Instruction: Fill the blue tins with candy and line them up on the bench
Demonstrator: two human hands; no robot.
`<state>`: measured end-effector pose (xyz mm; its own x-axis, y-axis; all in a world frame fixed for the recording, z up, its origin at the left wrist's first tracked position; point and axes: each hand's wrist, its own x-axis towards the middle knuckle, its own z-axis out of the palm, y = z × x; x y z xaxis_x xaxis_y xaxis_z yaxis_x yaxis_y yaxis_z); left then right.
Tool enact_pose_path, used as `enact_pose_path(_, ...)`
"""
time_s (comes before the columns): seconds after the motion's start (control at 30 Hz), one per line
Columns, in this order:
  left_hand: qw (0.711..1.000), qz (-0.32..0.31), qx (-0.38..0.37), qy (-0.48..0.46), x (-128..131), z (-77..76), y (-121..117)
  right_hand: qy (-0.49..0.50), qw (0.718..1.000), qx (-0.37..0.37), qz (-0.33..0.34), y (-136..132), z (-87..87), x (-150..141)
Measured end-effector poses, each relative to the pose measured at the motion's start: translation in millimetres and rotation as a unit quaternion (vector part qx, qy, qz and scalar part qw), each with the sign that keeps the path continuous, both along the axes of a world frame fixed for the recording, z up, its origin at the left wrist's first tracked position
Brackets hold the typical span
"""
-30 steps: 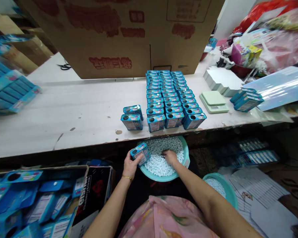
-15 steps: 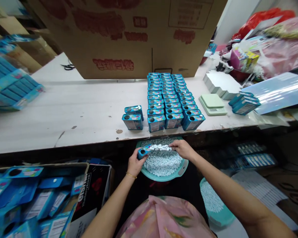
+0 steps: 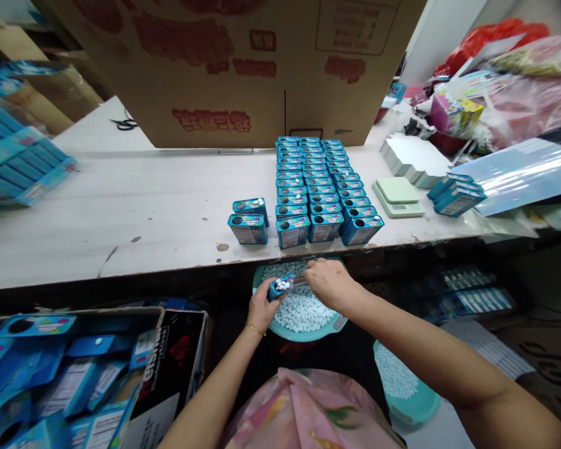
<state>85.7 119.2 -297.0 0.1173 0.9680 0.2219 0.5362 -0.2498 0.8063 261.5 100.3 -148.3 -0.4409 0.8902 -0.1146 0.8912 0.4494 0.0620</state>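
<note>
My left hand (image 3: 260, 308) grips a small blue box (image 3: 273, 292) over the basin, its top towards my right hand. Small white candy-like pellets (image 3: 283, 284) are heaped at the box's opening. My closed right hand (image 3: 330, 282) holds a narrow clear scoop (image 3: 300, 281), whose tip meets the box mouth; few or no pellets show in the scoop. Beneath both hands is a turquoise basin (image 3: 340, 325) with many white pellets inside. On the table just ahead stand rows of matching blue boxes (image 3: 293, 232) with dark round holes on top, and a separate pair (image 3: 247, 229) to their left.
A pale green scale (image 3: 399, 198) and stacked white cards (image 3: 416, 161) lie to the right. A large carton (image 3: 262, 75) stands behind. At lower left, an open carton (image 3: 180, 362) holds more blue boxes. A second turquoise tub (image 3: 414, 405) of pellets is at lower right.
The pellets that filled the scoop now sit at the box's opening. My right hand has moved left and turned over, tipping the scoop; the box has shifted slightly right.
</note>
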Motion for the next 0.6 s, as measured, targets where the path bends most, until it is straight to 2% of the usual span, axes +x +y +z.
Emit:
enact_pose_path(0.1,1.000,-0.003,-0.007,-0.025,-2,-0.8,2,0.015,0.999,-0.019,-0.029,-3,-4.0,17)
enact_pose_path(0.2,0.998,-0.002,-0.022,-0.058,-4,0.0,2,0.039,0.996,-0.027,-0.077,-4,-21.5,45)
enact_pose_path(0.27,0.996,0.011,-0.031,-0.088,-8,2.1,0,0.047,0.992,-0.030,-0.114,-2,-42.7,64)
enact_pose_path(0.37,0.992,0.033,-0.041,-0.115,-17,5.6,-2,0.051,0.983,-0.058,-0.166,5,-87.4,78)
enact_pose_path(0.43,0.990,0.054,-0.053,-0.117,-24,5.9,-2,0.082,0.973,-0.091,-0.194,12,-120.6,68)
enact_pose_path(0.5,0.986,0.084,-0.070,-0.128,-29,4.1,-1,0.130,0.961,-0.116,-0.213,18,-150.7,45)
enact_pose_path(0.6,0.973,0.111,-0.096,-0.177,-32,0.7,1,0.170,0.950,-0.127,-0.231,25,-182.7,7)
